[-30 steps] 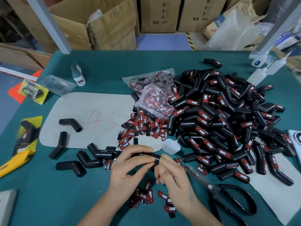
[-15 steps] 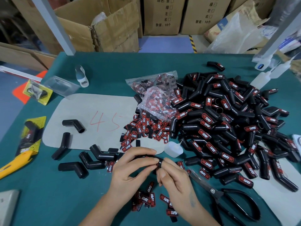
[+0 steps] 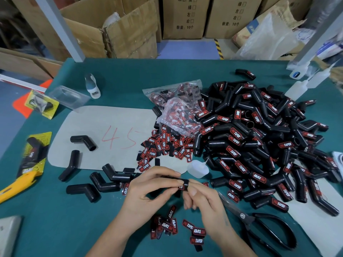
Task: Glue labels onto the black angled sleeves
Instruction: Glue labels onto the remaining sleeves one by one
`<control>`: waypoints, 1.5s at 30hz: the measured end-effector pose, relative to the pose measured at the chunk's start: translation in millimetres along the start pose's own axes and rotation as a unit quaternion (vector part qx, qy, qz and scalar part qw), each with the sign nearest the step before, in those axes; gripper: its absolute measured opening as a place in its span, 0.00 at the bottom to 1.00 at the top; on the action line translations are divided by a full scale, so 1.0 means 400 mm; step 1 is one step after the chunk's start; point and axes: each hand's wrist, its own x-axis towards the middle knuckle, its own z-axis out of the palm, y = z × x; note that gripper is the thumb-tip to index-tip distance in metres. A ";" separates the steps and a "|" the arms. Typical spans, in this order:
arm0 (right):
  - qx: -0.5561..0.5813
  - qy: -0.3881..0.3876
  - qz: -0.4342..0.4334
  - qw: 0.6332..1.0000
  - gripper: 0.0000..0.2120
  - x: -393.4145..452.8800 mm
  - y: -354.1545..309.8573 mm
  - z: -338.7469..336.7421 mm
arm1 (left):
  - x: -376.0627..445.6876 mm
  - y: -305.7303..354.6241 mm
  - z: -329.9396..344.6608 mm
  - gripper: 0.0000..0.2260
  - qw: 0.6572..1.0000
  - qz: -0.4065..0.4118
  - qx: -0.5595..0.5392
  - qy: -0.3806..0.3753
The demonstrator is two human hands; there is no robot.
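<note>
Hands (image 3: 178,190) around sleeve (image 3: 183,183), seemingly pinched.

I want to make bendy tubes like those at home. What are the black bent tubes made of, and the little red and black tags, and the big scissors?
The unlabelled black sleeves look like matte rubber or soft plastic, with dull highlights. The loose labels seem to be flexible rubbery patches, though I can't be sure. The scissors look like dark-coated metal with a shiny pivot rivet.

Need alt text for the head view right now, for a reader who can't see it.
Both hands, left and right, hold one black angled sleeve over a green table. Right: labelled sleeves pile. Left: unlabelled sleeves. Loose labels lie between.
</note>
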 end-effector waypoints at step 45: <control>0.035 0.038 -0.004 0.999 0.29 0.014 0.009 0.000 | 0.001 0.000 -0.009 0.14 0.997 -0.009 0.037 -0.060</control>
